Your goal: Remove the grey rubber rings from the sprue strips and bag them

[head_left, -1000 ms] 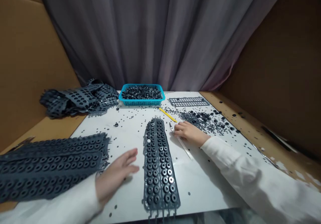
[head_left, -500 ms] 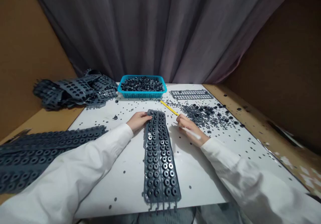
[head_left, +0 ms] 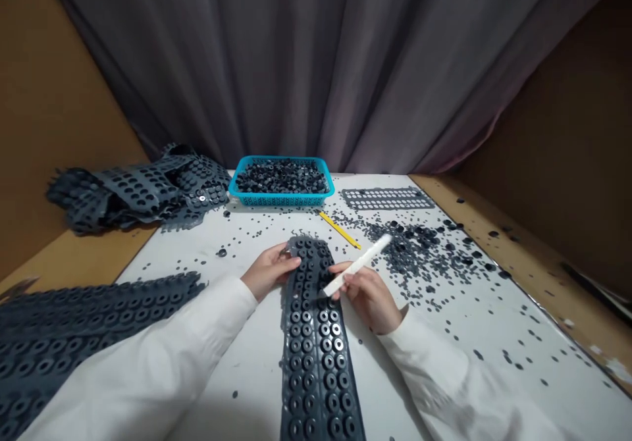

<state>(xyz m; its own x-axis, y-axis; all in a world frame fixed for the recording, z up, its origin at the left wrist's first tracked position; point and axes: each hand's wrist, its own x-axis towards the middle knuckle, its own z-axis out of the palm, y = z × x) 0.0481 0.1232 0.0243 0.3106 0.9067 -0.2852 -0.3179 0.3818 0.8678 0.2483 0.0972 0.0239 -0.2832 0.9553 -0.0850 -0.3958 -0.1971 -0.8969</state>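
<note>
A long dark grey rubber strip [head_left: 316, 342] set with rows of black rings lies lengthwise on the white board [head_left: 237, 243]. My left hand [head_left: 270, 271] grips its far end at the left edge. My right hand [head_left: 368, 294] is shut on a white stick-shaped tool [head_left: 356, 265], whose tip rests near the strip's right edge. The tool's exact kind is hidden by my fingers. A yellow pencil [head_left: 340, 230] lies just beyond my hands.
A blue plastic basket [head_left: 281, 199] full of black rings stands at the back. Heaps of perforated rubber sheets [head_left: 143, 191] lie back left, more sheets [head_left: 83, 322] lie front left, and a perforated strip [head_left: 388, 199] lies back right. Small rings litter the board. Cardboard walls and a curtain surround it.
My left hand has moved from beside the strip to its far end. My right hand has lifted the white tool off the board and over to the strip. The view has tilted down.
</note>
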